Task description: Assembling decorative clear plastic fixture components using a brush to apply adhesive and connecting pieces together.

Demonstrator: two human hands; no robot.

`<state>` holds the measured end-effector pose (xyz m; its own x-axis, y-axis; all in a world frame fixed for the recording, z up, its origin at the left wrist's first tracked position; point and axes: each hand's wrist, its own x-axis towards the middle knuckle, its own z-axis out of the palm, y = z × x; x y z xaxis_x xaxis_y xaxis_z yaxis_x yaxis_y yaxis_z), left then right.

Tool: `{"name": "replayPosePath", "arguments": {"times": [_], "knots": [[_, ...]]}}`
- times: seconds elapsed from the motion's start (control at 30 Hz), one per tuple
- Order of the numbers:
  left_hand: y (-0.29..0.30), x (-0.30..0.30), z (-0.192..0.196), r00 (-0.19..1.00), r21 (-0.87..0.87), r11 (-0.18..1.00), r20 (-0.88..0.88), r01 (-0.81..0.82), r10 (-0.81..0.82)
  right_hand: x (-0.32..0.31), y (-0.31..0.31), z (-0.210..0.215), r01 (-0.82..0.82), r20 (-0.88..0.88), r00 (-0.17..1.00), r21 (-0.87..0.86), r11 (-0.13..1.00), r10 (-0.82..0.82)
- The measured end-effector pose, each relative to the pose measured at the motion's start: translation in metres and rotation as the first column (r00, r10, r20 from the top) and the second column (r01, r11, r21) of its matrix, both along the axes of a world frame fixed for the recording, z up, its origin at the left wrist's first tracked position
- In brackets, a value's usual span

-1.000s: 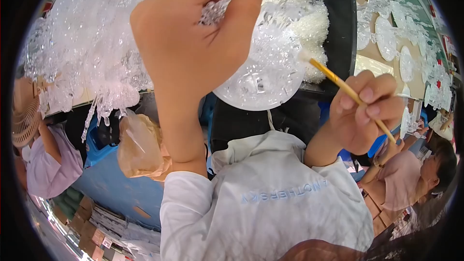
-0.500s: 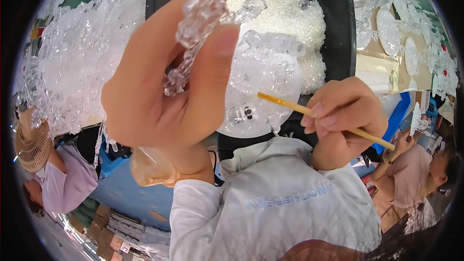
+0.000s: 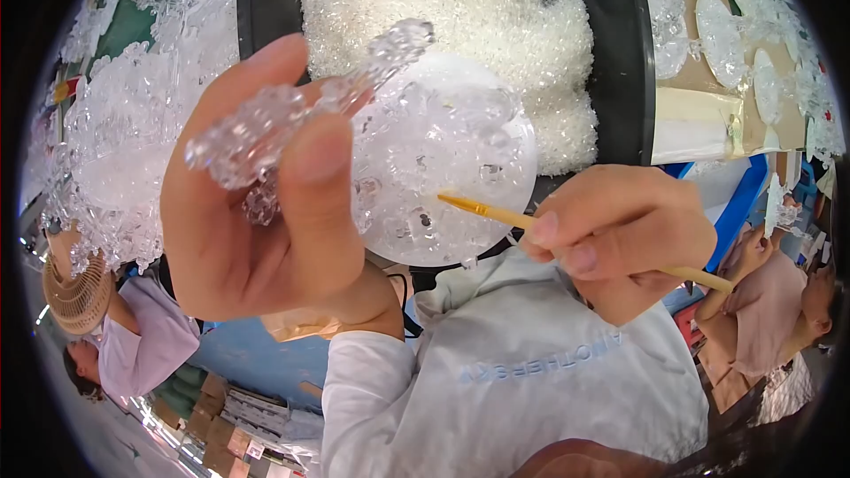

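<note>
Raised at the left of the middle, my left hand (image 3: pixel 266 204) pinches a clear knobbly plastic piece (image 3: pixel 257 124) between thumb and fingers; its thin end points up and right. What exactly the piece is I cannot make out. With my right hand (image 3: pixel 620 239) I grip a small paintbrush (image 3: pixel 505 214) that has a wooden handle and a yellow tip. The tip points left, over a white round disc (image 3: pixel 390 243) with clear bits and a few small dark specks on it. Whether the brush touches the disc I cannot tell.
Behind the disc, a black-edged tray (image 3: pixel 615 53) holds a mass of white glittery flakes (image 3: pixel 425 0). Clear plastic pieces (image 3: pixel 115 142) pile up on the left; more clear pieces (image 3: pixel 726 35) lie at the right. A blue bin (image 3: pixel 739 204) stands at the right. Other people sit on both sides.
My left hand has moved left and slightly down, with the clear piece turned in it. The brush has shifted a little left and down. The view has shifted slightly.
</note>
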<state>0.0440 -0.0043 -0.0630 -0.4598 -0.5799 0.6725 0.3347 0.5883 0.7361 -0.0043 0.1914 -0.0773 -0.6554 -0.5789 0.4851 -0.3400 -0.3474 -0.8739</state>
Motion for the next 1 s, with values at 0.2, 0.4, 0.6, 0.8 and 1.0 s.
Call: {"name": "replayPosePath", "arguments": {"times": [0.2, 0.4, 0.6, 0.8, 1.0], "knots": [[0.003, -0.005, 0.001, 0.999, 0.041, 0.999, -0.033, -0.018, 0.019, -0.003, 0.009, -0.002, 0.021, 0.016, 1.0, -0.109, 0.994, -0.019], [0.006, -0.002, 0.001, 0.999, 0.053, 0.998, -0.019, -0.038, 0.039, 0.001, 0.004, -0.002, 0.067, 0.027, 0.997, -0.058, 0.996, -0.066], [0.009, 0.0, 0.002, 0.993, 0.052, 0.992, 0.014, 0.114, -0.115, -0.008, 0.001, 0.0, -0.108, -0.144, 0.984, -0.03, 0.994, 0.103], [0.002, 0.001, 0.002, 0.996, -0.044, 0.995, 0.007, 0.091, -0.091, 0.002, 0.005, -0.004, 0.034, -0.033, 0.999, -0.162, 0.986, -0.04], [0.003, -0.001, 0.003, 0.991, -0.007, 0.991, 0.006, 0.136, -0.136, 0.008, 0.011, -0.005, 0.099, -0.018, 0.995, -0.142, 0.985, -0.103]]}}
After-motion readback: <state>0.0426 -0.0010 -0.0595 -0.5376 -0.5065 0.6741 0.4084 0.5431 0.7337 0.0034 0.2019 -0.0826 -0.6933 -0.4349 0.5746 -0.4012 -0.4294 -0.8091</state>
